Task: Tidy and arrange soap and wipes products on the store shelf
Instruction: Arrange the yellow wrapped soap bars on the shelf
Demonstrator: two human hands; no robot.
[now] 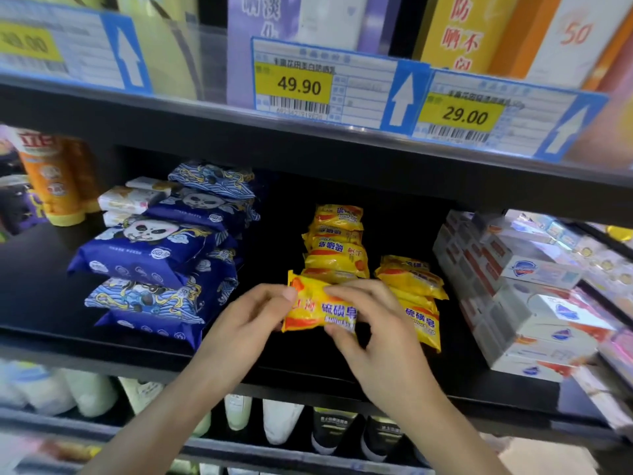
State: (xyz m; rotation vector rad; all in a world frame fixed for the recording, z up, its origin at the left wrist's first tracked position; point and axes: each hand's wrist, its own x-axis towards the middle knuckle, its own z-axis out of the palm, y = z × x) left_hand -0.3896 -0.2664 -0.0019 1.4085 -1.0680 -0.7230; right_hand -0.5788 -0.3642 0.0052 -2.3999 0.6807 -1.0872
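Soap is being sorted partway through, by the look of it: one yellow soap packet [320,310] is being held just in front of the middle shelf [308,358], the left hand [250,323] pinching its left end and the right hand [373,323] gripping its right end with curled fingers. Behind it, a tall stack of yellow soap [337,245] is standing fairly neat, while the shorter yellow pile [416,296] to the right is leaning and slipping forward, so that one is probably still needing work. Blue panda wipes packs [161,262] are lying in a loose, slanted heap on the left, seemingly not yet straightened. White boxed soap [510,296] is sitting stacked on the right, reasonably ordered. A dark gap is lying between the wipes and the yellow stacks, likely room for the held packet. Price tags [325,84] are hanging from the shelf above, and bottles [281,419] are standing below; neither is blocking the hands.
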